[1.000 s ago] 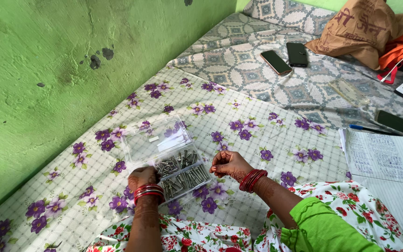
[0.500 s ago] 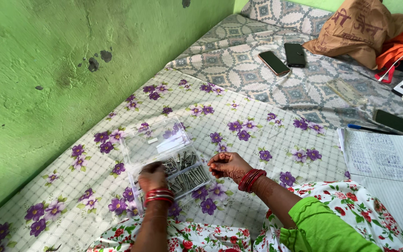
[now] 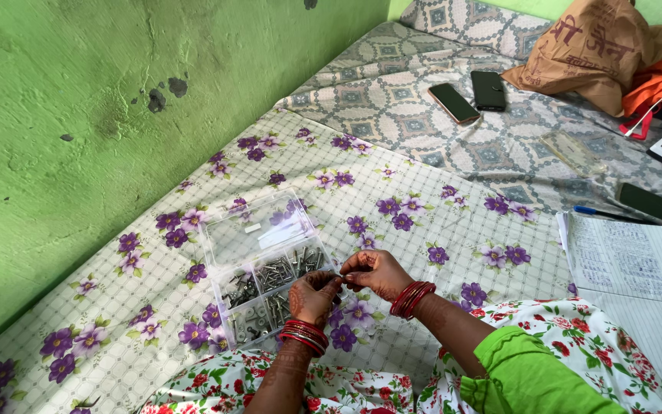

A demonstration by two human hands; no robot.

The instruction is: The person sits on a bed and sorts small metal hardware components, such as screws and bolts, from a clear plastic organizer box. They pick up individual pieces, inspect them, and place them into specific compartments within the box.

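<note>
Both hands meet just beside the clear plastic organiser box [image 3: 266, 268], which lies open on the purple-flowered sheet [image 3: 423, 199]. The left hand [image 3: 314, 295] and right hand [image 3: 375, 272] pinch 1 tiny metal piece [image 3: 341, 277] between their fingertips — too small to identify, probably a screw like those filling the compartments. It looks hard, light and slick, easily dropped into the cloth, so a thumb-and-forefinger grip suits it. 2 phones [image 3: 473, 96] lie well apart.

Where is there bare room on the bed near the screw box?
Free patches: the flowered sheet between the clear compartment box and the notebook, and between box and green wall. Crowded: around both hands at the box, and farther off by the phones.
</note>
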